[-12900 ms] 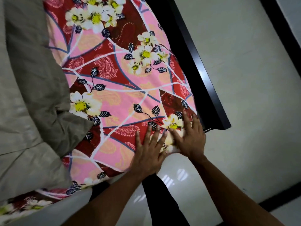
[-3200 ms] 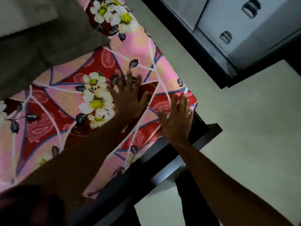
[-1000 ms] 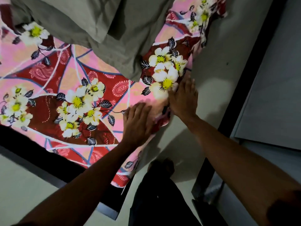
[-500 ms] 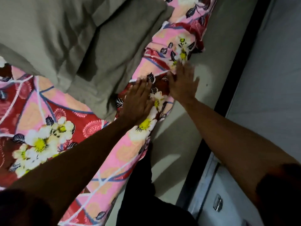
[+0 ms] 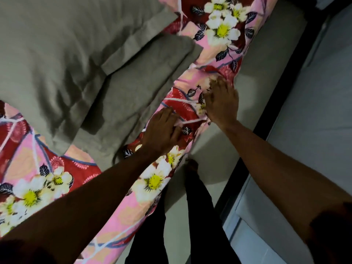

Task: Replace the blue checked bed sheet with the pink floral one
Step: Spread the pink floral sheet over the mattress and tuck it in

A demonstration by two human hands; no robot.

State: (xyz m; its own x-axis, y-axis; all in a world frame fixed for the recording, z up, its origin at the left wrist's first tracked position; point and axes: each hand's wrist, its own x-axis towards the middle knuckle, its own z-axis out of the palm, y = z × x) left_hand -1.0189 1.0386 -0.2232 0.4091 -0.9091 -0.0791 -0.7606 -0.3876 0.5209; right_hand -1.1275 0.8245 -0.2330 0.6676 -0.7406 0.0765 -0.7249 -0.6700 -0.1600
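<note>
Pink and red cloth lies under both palms. The left hand (image 5: 162,130) presses flat on the pink floral sheet (image 5: 222,33), fingers straight and close together, gripping nothing. The right hand (image 5: 222,101) lies just beyond it, palm down at the bed's side edge with the fingers loosely spread. Its fingertips are blurred, so it is unclear whether any of them catch a fold. The two hands are near each other but apart, and both bare forearms reach in from the bottom of the view.

The sheet covers the mattress on this side. Its edge runs diagonally from upper right to lower centre and hangs over the side beneath the right hand. Just beside the left hand's fingers is the corner of a grey pillow (image 5: 144,82), which lies partly under a second grey pillow (image 5: 62,50). Together they cover much of the sheet's upper left.

A pale floor (image 5: 257,73) runs along the bed as a narrow lane, where the person's dark trouser legs (image 5: 202,206) stand close against the hanging cloth. A black strip (image 5: 282,79) bounds the lane on its far side. Beyond that are grey panels (image 5: 316,115) and, at lower right, a pale drawer front (image 5: 255,237).
</note>
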